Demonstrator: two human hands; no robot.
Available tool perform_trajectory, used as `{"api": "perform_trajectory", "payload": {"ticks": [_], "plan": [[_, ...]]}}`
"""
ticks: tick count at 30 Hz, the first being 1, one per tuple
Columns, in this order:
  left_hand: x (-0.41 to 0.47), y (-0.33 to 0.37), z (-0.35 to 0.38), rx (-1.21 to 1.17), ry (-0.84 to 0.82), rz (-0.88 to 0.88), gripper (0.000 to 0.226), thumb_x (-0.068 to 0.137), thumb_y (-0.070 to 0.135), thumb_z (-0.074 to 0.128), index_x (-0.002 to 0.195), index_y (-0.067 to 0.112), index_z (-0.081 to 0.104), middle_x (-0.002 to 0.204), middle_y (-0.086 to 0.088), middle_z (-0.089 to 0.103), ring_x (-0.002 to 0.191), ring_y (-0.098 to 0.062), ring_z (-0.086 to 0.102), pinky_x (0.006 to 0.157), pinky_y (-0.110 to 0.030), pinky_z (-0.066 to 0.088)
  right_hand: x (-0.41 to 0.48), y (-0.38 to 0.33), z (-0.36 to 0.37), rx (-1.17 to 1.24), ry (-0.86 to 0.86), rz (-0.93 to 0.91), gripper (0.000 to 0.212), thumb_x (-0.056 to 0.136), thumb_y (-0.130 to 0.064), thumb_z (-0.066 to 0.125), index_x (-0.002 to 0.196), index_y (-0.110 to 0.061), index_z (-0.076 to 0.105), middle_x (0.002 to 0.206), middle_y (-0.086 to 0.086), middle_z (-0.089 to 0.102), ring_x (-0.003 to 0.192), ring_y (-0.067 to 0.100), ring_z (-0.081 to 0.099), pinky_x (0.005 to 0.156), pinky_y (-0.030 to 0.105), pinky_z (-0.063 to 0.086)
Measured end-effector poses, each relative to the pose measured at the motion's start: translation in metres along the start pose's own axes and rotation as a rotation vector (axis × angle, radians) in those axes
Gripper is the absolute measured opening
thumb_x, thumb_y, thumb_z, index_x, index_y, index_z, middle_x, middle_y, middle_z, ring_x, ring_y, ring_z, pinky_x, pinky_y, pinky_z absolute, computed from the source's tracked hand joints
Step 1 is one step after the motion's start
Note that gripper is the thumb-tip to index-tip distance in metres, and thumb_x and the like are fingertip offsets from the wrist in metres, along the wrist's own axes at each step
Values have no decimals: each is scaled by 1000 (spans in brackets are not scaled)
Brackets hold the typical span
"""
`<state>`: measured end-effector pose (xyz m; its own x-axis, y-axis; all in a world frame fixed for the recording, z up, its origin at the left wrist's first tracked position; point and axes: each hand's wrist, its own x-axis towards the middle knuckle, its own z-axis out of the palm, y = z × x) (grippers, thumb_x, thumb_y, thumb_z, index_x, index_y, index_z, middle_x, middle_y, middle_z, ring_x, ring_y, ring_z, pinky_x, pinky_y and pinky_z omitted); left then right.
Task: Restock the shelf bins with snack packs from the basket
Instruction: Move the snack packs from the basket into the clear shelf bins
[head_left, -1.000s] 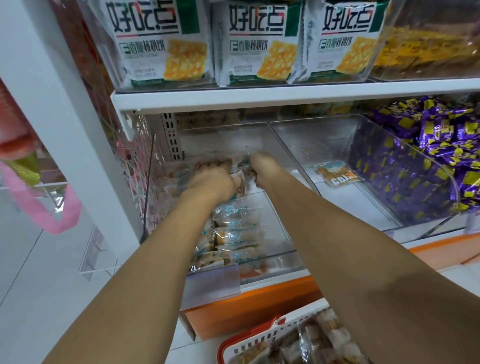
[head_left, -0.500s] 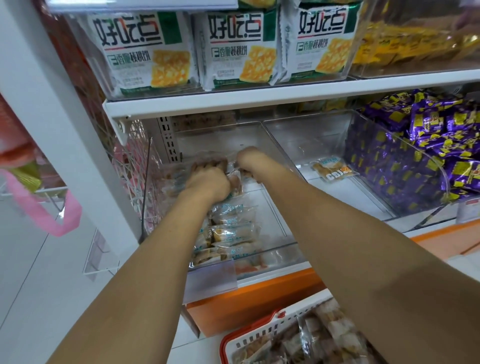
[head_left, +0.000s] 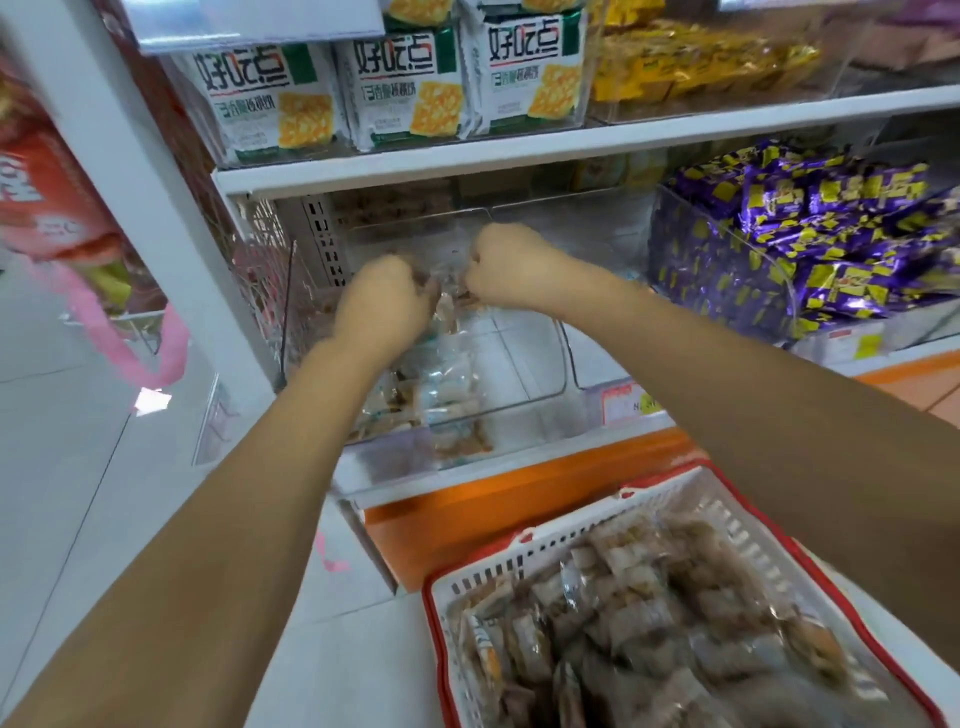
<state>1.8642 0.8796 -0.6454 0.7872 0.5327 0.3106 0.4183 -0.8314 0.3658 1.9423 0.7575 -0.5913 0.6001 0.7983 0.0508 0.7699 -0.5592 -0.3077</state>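
Both arms reach into a clear shelf bin (head_left: 556, 358) on the lower shelf. My left hand (head_left: 382, 304) and my right hand (head_left: 511, 273) are closed side by side on clear-wrapped brown snack packs (head_left: 449, 306) held over the bin's back half. More of the same packs (head_left: 441, 400) lie in the bin's front left. Below, at the bottom right, a white basket with a red rim (head_left: 524, 556) holds several of these snack packs (head_left: 649, 623). The frame is blurred, so how many packs each hand holds is unclear.
A second clear bin (head_left: 613, 244) stands right of the first. Purple-and-yellow packs (head_left: 800, 244) fill a bin at the far right. Green-and-white cracker packs (head_left: 405, 88) and yellow packs (head_left: 696, 62) sit on the upper shelf. A white upright (head_left: 156, 197) borders the left; an orange base (head_left: 498, 499) runs below.
The view has tilted down, so more of the basket shows. Both hands stay together over the bin, lifted slightly with the packs between them.
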Motion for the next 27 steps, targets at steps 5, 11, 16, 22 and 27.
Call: {"api": "perform_trajectory", "payload": {"ticks": [5,11,16,22,27], "plan": [[-102,27,-21,-51,41,135,41,94,34,49,59,13,50,53,-6,50,54,-26,47,51,-32,29,-94,12,4,-28,-92,-151,40,95,-30,51,60,-11,46,63,5,48,63,19,47,54,29,34],[-181,14,27,8,-604,71,21,91,38,57,77,23,58,80,0,65,77,-18,60,72,-32,49,-174,58,62,-199,-589,-93,37,95,-41,50,100,-6,63,100,7,63,87,21,57,70,31,42],[-250,10,67,81,-968,89,31,95,29,52,112,7,64,116,-9,63,102,-21,59,85,-30,47,-222,107,125,-200,-977,-66,64,83,-40,69,136,-15,44,134,1,51,104,20,53,78,23,45],[-304,21,113,-70,-1141,47,32,85,39,65,100,11,68,97,-6,69,88,-17,63,81,-36,52,-279,139,173,-274,-942,-276,103,66,-39,84,148,-29,23,152,2,27,136,25,30,111,42,30],[-338,38,130,-116,-1244,124,27,79,32,73,88,10,60,70,5,45,60,-9,40,52,-20,31,-296,154,177,-295,-712,-341,91,71,-39,80,146,-24,30,143,4,38,128,23,36,107,37,32]]}}
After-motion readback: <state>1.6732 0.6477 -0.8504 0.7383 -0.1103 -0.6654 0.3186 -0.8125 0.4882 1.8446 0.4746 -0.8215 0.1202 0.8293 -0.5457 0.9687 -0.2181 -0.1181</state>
